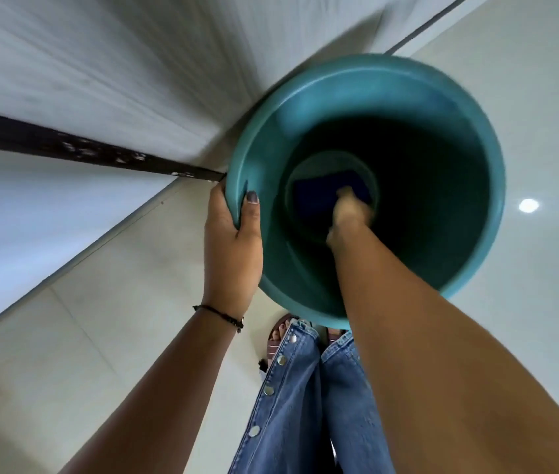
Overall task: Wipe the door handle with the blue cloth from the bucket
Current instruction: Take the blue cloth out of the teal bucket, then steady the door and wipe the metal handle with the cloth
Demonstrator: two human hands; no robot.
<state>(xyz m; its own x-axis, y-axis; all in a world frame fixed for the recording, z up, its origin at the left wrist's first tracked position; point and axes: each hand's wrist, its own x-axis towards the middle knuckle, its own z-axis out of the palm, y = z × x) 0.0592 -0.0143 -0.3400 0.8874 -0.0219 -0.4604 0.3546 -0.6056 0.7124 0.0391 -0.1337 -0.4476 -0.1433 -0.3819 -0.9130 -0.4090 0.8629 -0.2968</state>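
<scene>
Round teal plastic bucket (pixel 367 186) on pale tiled floor (pixel 100 330). Dark blue cloth (pixel 319 196) flat at bucket bottom. R hand (pixel 350 213) deep inside, touching cloth edge; blurred, grip can't tell. L hand (pixel 233 244) grip clamped on bucket's near-left rim, thumb inside.

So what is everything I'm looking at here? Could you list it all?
bucket: one, teal, standing on the floor by the wall, seen from above
blue cloth: one, dark blue, flat at the bottom of the bucket
floor: pale tiles, under the bucket and the feet
wall: white, upper left, blurred
dark strip: one, brown-black, scuffed, running along the left towards the bucket
jeans: blue denim with metal studs, bottom centre
sandal: one visible, striped, below the bucket
wrist band: one, black, on the left wrist
left hand: grips the bucket rim
right hand: deep inside the bucket, at the cloth, blurred
</scene>
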